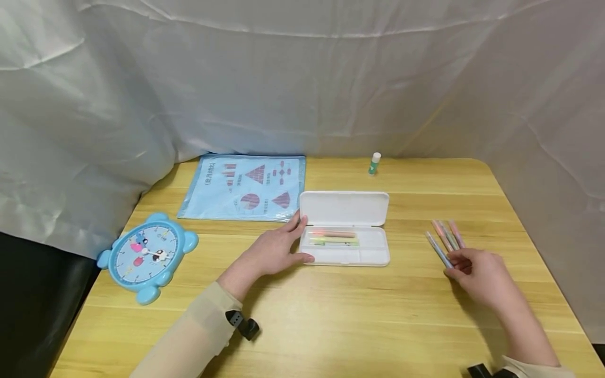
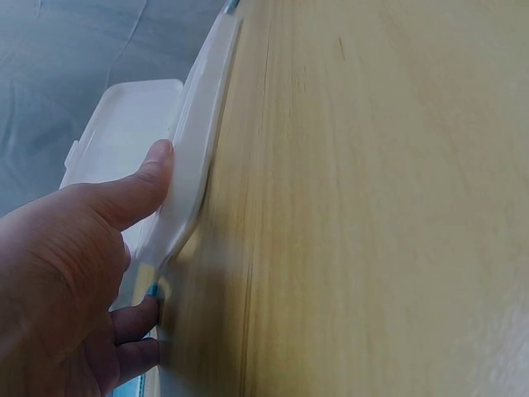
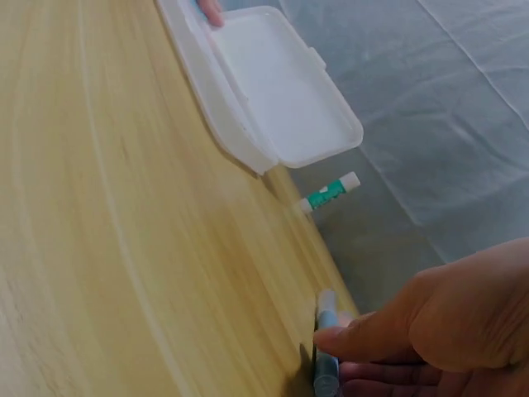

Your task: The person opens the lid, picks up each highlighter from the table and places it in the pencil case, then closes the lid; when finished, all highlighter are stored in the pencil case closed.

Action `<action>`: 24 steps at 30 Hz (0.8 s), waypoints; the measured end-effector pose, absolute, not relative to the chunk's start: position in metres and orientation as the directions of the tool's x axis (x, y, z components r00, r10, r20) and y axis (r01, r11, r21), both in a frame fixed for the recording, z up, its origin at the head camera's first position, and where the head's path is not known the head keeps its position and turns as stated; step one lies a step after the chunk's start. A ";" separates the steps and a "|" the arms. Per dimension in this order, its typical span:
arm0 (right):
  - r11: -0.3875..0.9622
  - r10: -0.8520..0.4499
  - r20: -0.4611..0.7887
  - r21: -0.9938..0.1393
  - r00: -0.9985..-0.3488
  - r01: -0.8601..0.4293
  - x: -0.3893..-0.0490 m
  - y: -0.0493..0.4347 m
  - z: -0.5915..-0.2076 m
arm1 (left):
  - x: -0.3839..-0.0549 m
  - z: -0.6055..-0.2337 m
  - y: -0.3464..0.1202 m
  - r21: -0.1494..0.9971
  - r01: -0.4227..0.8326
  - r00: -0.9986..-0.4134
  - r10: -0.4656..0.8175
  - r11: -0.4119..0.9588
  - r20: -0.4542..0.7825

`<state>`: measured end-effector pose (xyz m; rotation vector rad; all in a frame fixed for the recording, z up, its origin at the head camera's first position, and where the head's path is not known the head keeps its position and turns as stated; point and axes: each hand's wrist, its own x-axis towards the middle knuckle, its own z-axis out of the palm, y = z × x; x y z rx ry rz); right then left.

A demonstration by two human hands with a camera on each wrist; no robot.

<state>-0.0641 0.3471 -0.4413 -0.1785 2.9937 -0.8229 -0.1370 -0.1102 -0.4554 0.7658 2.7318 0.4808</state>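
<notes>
A white pencil case (image 1: 374,255) lies with its lid (image 1: 344,208) raised at the back; pens (image 1: 333,234) in red, yellow and green tones lie in its left part. My left hand (image 1: 276,249) grips the case's left end, thumb at the front wall (image 2: 188,178) and fingers at the back corner. Over at the right, my right hand (image 1: 484,275) pinches a light blue pen (image 1: 438,249) near its lower end between thumb and fingers. In the right wrist view that pen (image 3: 326,364) shows under the thumb. Beside it lie a salmon pen (image 1: 441,235), a greyish-green pen (image 1: 449,234) and a pink pen (image 1: 456,233).
A glue stick (image 1: 374,164) with a white cap stands upright near the back edge. Behind the case to the left is a blue printed packet (image 1: 222,205). A blue toy clock (image 1: 148,254) lies at the left. Grey cloth (image 1: 302,79) hangs behind the table.
</notes>
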 end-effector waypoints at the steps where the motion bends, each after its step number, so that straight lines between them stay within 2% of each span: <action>1: 0.855 -0.117 -0.010 -0.510 -0.993 -0.096 -0.064 0.347 -0.441 | -0.137 -0.456 -0.110 0.381 0.452 -0.826 0.540 0.807 -0.162; 13: 0.868 -0.076 -0.042 -0.494 -0.996 -0.045 -0.066 0.344 -0.445 | -0.137 -0.455 -0.110 0.378 0.458 -0.826 0.543 0.804 -0.154; 24: 0.811 -0.093 0.056 -0.574 -0.994 -0.108 -0.073 0.337 -0.434 | -0.138 -0.456 -0.110 0.372 0.455 -0.828 0.538 0.809 -0.157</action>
